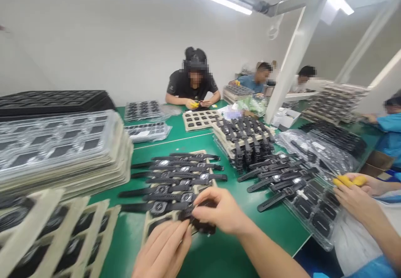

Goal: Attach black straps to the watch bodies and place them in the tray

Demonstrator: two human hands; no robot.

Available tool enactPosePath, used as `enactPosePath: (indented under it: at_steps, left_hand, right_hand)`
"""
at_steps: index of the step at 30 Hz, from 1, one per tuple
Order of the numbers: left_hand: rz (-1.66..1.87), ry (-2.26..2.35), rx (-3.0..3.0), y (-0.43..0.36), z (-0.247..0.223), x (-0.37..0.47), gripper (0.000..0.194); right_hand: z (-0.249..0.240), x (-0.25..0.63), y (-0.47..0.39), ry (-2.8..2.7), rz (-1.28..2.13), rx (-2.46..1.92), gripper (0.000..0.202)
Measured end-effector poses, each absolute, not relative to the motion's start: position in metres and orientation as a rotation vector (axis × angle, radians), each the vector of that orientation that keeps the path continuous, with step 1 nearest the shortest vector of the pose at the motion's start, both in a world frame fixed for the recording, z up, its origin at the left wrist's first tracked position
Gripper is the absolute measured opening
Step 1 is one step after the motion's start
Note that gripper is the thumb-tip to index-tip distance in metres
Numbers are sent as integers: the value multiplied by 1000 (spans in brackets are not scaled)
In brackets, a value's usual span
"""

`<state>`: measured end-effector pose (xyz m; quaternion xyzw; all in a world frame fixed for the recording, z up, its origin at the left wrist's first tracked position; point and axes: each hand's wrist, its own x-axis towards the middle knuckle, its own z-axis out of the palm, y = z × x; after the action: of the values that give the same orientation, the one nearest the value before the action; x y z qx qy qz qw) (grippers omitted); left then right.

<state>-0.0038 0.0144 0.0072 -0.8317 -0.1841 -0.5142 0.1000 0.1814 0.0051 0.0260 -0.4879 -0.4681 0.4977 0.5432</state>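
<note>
In the head view, a dark watch point(205, 224) is held between my two hands, low over the near end of a tray; fingers cover much of it. My right hand point(224, 211) grips it from above, thumb and fingers closed around it. From the lower left, my left hand point(166, 248) pinches its left side, the fingertips pressed together. Just beyond lie rows of black-strapped watches point(184, 182), stretched out crosswise on a beige tray point(147, 228). An opening of that tray shows near my left hand.
On the left rise stacked trays point(122, 161) and tilted beige trays point(72, 232). More watches point(282, 173) and a clear plastic tray point(326, 232) lie right, beside a co-worker's hands point(354, 190) with yellow fingertips. Another person point(194, 81) sits across the green table point(244, 244).
</note>
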Motion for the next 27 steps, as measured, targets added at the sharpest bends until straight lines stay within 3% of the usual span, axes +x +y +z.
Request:
enactPosePath:
  at_steps: [3, 6, 15, 20, 24, 27]
  left_hand:
    - [-1654, -755, -2455, 15, 11, 0, 23]
    - [-1734, -850, -2429, 13, 10, -1, 28]
    - [-2211, -1302, -2153, 7, 10, -12, 18]
    - [-2217, -1285, -2159, 4, 16, -13, 15]
    - [-2199, -1235, -2155, 0, 23, -11, 15]
    - [-2194, -1249, -2164, -1, 25, -11, 15]
  right_hand:
    - [20, 203, 9, -1084, 873, -1267, 18]
    - [10, 227, 24, -1033, 739, -1319, 28]
    - [-7, 228, 74, -1619, 876, -1433, 18]
    - [-13, 234, 82, -1828, 739, -1545, 24]
    - [0, 224, 73, -2099, 525, -1591, 12]
    - [14, 208, 67, -2277, 348, -1630, 15]
